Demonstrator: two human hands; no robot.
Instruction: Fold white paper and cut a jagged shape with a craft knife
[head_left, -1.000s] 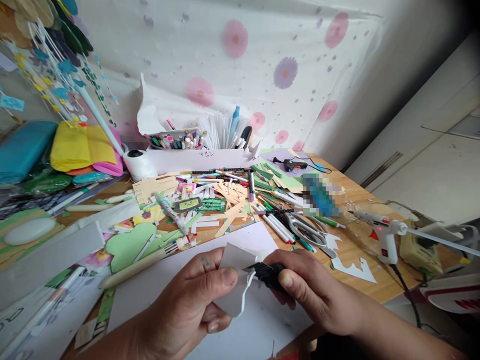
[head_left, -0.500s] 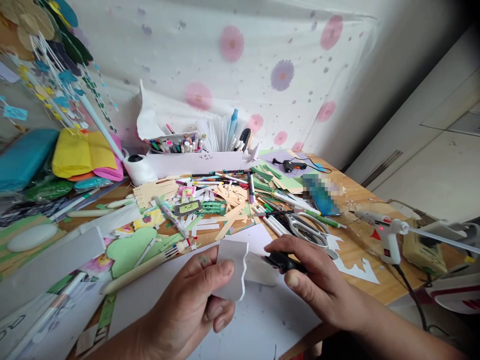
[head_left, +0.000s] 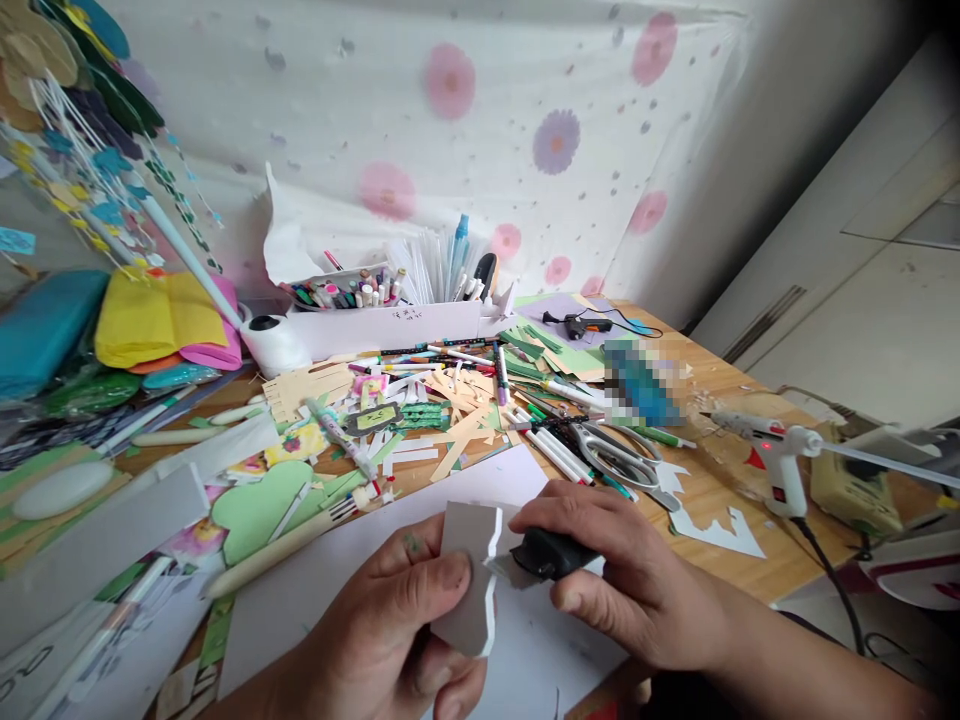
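My left hand (head_left: 375,622) pinches a small piece of foam board (head_left: 474,540) between thumb and fingers. The piece is grey on its face, with a wavy white edge turned to the right. In my right hand (head_left: 637,575) is a utility knife (head_left: 556,552) with a black handle. Its short blade points left and meets or nearly meets the wavy edge; exact contact is hard to tell. Both hands are above a large white sheet (head_left: 322,590) on the table. The fingers behind the board are partly hidden.
Scissors (head_left: 611,450), pens and paper scraps (head_left: 457,395) cover the middle of the table. A white glue gun (head_left: 772,455) stands at the right with its cord hanging down. A green cloud-shaped paper (head_left: 262,505) lies left. A pen box (head_left: 390,325) stands at the back.
The board piece has come down slightly and tilted in my left hand. My right hand has brought the knife left and down, so its blade is now at the wavy edge. The view has shifted slightly.
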